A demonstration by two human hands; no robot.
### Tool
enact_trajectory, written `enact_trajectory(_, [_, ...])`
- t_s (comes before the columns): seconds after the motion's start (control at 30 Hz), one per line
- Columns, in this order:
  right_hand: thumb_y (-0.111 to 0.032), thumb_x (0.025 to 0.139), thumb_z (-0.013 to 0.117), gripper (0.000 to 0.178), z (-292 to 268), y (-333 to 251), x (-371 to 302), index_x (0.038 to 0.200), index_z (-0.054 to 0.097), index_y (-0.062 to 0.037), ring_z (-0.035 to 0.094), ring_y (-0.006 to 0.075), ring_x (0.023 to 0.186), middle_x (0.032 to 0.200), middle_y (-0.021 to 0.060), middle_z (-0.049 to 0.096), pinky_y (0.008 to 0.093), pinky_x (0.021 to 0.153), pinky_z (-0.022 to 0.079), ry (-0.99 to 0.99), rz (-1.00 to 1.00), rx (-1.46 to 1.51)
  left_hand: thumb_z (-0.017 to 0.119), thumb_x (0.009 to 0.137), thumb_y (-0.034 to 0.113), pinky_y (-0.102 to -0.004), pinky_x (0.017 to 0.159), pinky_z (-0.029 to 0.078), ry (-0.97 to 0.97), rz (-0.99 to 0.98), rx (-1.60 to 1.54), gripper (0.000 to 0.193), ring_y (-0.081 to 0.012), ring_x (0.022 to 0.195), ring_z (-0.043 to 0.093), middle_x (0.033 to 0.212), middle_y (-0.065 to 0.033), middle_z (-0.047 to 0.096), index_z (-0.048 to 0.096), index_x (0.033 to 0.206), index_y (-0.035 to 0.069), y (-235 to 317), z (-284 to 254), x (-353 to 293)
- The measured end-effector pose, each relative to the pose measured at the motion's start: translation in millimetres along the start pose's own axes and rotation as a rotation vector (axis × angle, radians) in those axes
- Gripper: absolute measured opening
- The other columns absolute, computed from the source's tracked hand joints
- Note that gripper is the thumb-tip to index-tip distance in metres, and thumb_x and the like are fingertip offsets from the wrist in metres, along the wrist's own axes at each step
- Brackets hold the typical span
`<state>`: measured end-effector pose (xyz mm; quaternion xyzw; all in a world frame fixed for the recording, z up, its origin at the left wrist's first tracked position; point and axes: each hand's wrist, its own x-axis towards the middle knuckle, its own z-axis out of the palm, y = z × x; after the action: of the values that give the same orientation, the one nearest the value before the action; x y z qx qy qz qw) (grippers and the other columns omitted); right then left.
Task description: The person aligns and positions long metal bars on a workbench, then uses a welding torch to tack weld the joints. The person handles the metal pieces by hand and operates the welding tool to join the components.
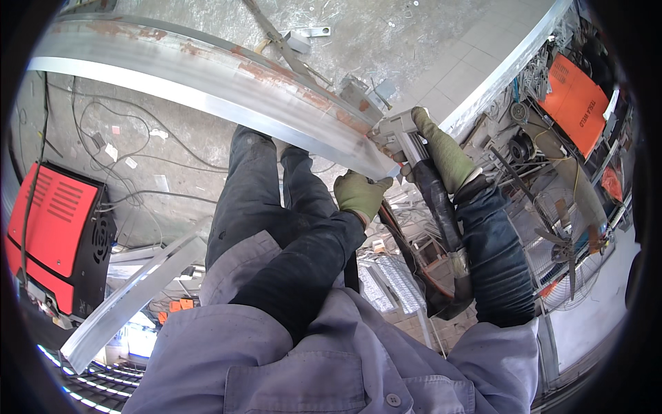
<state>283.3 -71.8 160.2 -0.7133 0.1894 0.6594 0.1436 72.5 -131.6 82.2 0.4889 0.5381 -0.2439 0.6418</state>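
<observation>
A long silver metal beam [227, 93] with rust-brown patches runs from the far left to its end in front of me. My left hand [360, 195], in a green glove, is closed right beside that end, fingers pinched towards the right. What it pinches, if anything, is hidden. My right hand [441, 148], gloved in green too, wraps round a silver hand tool with a black-wrapped hose [441, 207], whose kind I cannot make out. The front of this tool reaches the beam's end. The hose drops between my forearms.
A red and black machine [58, 234] stands at left, with cables [138, 155] across the concrete floor. Near it leans a loose metal profile [131, 297]. At right are an orange panel [574, 103], a fan [562, 238] and piled scrap. A metal bar [283, 41] lies beyond the beam.
</observation>
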Motion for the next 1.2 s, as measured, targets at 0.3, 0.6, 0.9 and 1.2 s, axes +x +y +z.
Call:
enact_trajectory(0.3, [-0.071, 0.112, 0.052, 0.073, 10, -7, 0, 0.123, 0.068, -0.0005, 0.066, 0.0188, 0.057, 0.086, 0.0113, 0.073, 0.0317, 0.051, 0.059, 0.039, 0.058, -0.013, 0.092, 0.084, 0.052, -0.0465, 0.093, 0.062, 0.003, -0.017, 0.031, 0.051, -0.0381, 0.103, 0.081, 0.11, -0.0171, 0.085, 0.086, 0.115, 0.012, 11, -11, -5])
enact_trajectory(0.6, [-0.07, 0.111, 0.058, 0.072, 16, -12, 2, 0.123, 0.066, 0.0005, 0.067, 0.02, 0.056, 0.086, 0.0132, 0.073, 0.0316, 0.051, 0.061, 0.078, 0.095, 0.003, 0.09, 0.083, 0.053, -0.0543, 0.113, 0.04, -0.058, -0.071, -0.042, 0.051, -0.0335, 0.117, 0.074, 0.119, -0.0095, 0.083, 0.085, 0.12, 0.018, 3, -2, 0])
enact_trajectory(0.9, [-0.073, 0.108, 0.06, 0.075, 15, -12, 8, 0.118, 0.068, 0.0006, 0.067, 0.0202, 0.057, 0.082, 0.0121, 0.07, 0.0326, 0.05, 0.06, 0.063, 0.118, -0.032, 0.089, 0.084, 0.062, -0.0481, 0.094, 0.06, 0.057, 0.036, 0.091, 0.057, -0.0398, 0.101, 0.079, 0.108, -0.0171, 0.084, 0.086, 0.112, 0.012, 2, -1, -4])
enact_trajectory(1.2, [-0.072, 0.107, 0.063, 0.072, 25, -19, -5, 0.113, 0.07, -0.0006, 0.067, 0.0201, 0.059, 0.083, 0.0107, 0.071, 0.034, 0.048, 0.059, 0.089, 0.116, 0.004, 0.09, 0.081, 0.052, -0.0546, 0.109, 0.042, -0.041, -0.064, 0.016, 0.051, -0.0328, 0.115, 0.075, 0.119, -0.0086, 0.084, 0.083, 0.119, 0.018, 4, -2, -1])
